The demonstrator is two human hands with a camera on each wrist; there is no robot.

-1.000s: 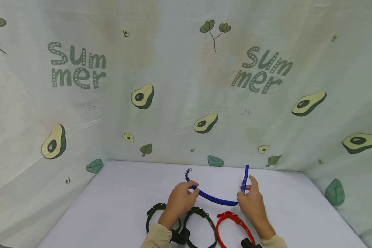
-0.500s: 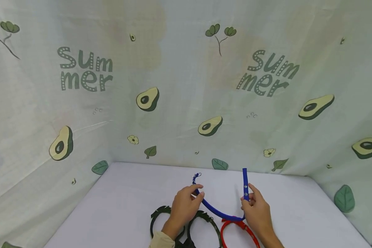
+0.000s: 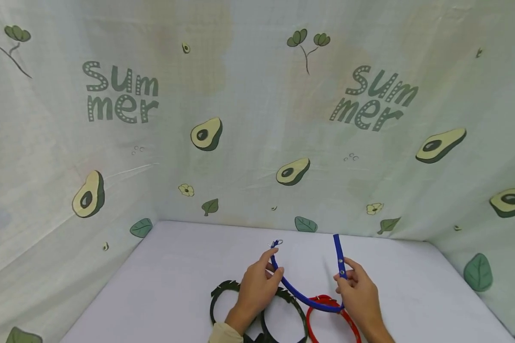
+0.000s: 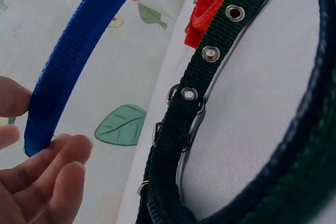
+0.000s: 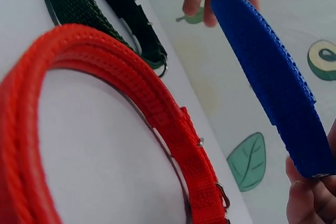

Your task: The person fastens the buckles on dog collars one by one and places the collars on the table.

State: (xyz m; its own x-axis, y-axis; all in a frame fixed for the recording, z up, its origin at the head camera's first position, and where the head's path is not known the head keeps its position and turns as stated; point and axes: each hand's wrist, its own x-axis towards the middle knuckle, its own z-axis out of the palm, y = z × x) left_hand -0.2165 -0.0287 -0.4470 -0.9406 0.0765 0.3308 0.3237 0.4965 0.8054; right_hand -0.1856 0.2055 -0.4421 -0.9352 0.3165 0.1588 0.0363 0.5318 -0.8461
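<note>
A blue webbing pet collar [image 3: 302, 296] hangs unfastened in a U between both hands, above the table. My left hand [image 3: 256, 287] pinches it near the buckle end; the metal buckle [image 3: 277, 243] sticks up past the fingers. My right hand [image 3: 360, 294] pinches the other end, where the strap with metal eyelets stands upright. In the left wrist view the blue strap [image 4: 68, 56] passes between thumb and fingers. Below the hands lie a red collar [image 3: 310, 325] and two dark green collars [image 3: 217, 296], each closed in a ring.
The collars rest on a white table [image 3: 171, 281] in a row near the person, partly cut off by the lower frame edge. A pale cloth [image 3: 240, 190] printed with avocados and leaves hangs behind and at the sides.
The blue collar has come lower and nearer, its loop now overlapping the red collar in the head view. The eyelet end has turned to face the camera. Both hands keep their hold.
</note>
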